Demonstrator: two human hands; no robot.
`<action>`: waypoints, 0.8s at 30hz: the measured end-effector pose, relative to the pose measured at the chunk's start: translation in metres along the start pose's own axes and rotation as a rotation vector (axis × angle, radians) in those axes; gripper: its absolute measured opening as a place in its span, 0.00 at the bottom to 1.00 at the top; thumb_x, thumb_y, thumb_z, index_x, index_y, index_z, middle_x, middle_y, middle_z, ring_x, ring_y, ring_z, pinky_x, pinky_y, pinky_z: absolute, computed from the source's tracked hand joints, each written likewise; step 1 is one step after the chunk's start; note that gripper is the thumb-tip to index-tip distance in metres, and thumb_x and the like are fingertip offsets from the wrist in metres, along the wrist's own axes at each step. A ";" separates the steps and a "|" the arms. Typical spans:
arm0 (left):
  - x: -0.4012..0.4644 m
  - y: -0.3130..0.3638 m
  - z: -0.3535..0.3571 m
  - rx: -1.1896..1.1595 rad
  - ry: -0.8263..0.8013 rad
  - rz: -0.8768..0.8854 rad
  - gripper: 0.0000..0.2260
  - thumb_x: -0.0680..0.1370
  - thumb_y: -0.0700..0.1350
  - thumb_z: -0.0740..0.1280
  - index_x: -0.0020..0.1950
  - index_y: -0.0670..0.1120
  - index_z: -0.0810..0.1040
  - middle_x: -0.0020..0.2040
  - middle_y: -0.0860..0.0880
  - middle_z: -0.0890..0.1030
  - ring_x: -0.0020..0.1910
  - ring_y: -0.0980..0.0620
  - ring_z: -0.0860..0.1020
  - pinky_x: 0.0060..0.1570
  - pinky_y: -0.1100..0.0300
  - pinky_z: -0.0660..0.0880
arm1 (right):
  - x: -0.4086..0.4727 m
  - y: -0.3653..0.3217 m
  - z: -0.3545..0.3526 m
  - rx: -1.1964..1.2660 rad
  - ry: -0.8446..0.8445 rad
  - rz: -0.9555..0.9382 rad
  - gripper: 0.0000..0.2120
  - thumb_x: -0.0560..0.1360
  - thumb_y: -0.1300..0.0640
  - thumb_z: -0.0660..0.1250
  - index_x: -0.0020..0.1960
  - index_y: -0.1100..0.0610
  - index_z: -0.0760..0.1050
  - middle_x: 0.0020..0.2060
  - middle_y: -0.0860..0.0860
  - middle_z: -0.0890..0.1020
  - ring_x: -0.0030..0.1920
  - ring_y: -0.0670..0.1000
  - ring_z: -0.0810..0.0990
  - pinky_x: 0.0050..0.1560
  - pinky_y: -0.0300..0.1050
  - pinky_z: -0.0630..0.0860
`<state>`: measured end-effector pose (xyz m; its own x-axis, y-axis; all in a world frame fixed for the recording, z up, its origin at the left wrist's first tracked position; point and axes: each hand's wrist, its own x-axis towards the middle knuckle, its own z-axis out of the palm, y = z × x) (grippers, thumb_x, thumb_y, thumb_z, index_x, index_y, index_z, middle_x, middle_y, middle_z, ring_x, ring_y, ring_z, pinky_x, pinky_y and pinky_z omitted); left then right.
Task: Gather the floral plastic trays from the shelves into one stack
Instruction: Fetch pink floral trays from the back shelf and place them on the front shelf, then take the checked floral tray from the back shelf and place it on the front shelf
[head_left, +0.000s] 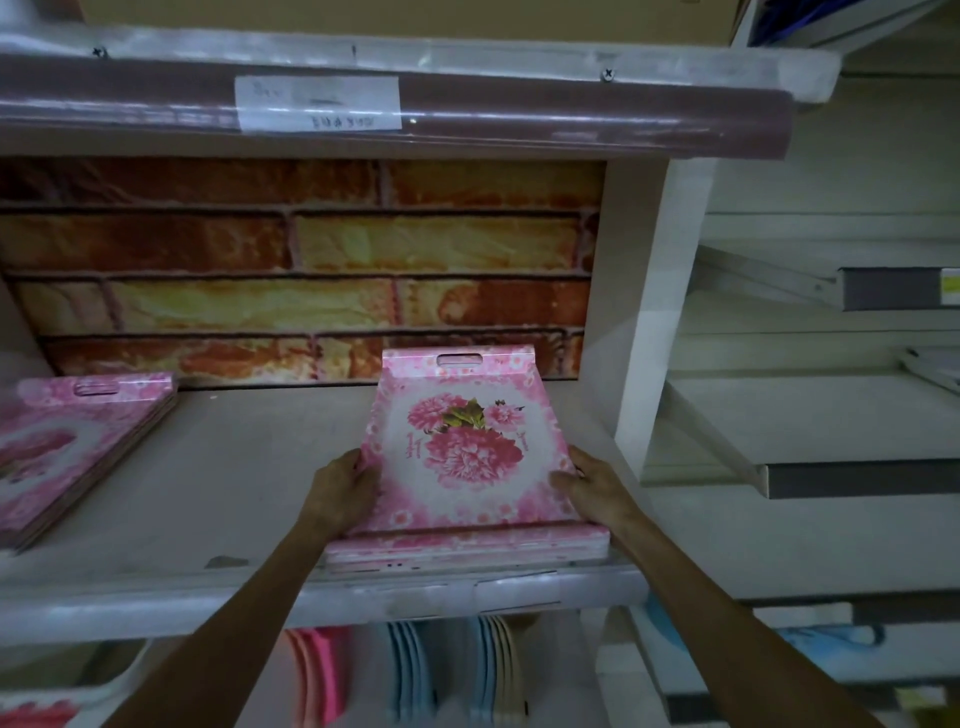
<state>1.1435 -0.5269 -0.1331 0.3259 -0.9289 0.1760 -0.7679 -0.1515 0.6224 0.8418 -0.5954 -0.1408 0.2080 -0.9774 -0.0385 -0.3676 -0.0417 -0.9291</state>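
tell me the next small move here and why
Probably lift the tray stack and carry it left onto the other floral pile. The left hand and right hand already grip its two sides, and the piles sit apart on the shelf.

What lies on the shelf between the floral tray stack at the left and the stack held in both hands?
In the head view, only bare grey shelf board separates the left stack from the held stack; no object sits there.
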 end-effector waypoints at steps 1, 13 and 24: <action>0.000 -0.001 0.001 0.004 -0.004 -0.006 0.14 0.82 0.44 0.59 0.63 0.39 0.77 0.54 0.38 0.84 0.54 0.38 0.81 0.53 0.55 0.73 | 0.000 0.001 0.000 -0.007 -0.002 -0.003 0.19 0.79 0.62 0.63 0.69 0.53 0.71 0.53 0.49 0.79 0.45 0.45 0.79 0.29 0.23 0.71; 0.007 0.001 -0.003 0.119 -0.090 -0.077 0.16 0.82 0.48 0.60 0.63 0.39 0.76 0.58 0.38 0.82 0.56 0.38 0.79 0.50 0.56 0.71 | 0.000 -0.005 -0.011 -0.012 0.013 0.000 0.23 0.78 0.59 0.67 0.71 0.57 0.64 0.58 0.50 0.79 0.50 0.47 0.79 0.44 0.36 0.76; -0.038 0.097 -0.002 -0.461 0.156 0.274 0.07 0.80 0.42 0.64 0.54 0.50 0.81 0.49 0.51 0.85 0.46 0.53 0.83 0.44 0.73 0.76 | -0.058 -0.002 -0.117 -0.116 0.308 -0.284 0.08 0.78 0.60 0.66 0.57 0.57 0.78 0.49 0.51 0.83 0.50 0.49 0.82 0.50 0.30 0.75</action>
<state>1.0580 -0.5058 -0.0775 0.2529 -0.8474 0.4668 -0.5268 0.2840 0.8011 0.7248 -0.5627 -0.0936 0.0413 -0.9394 0.3403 -0.4378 -0.3232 -0.8390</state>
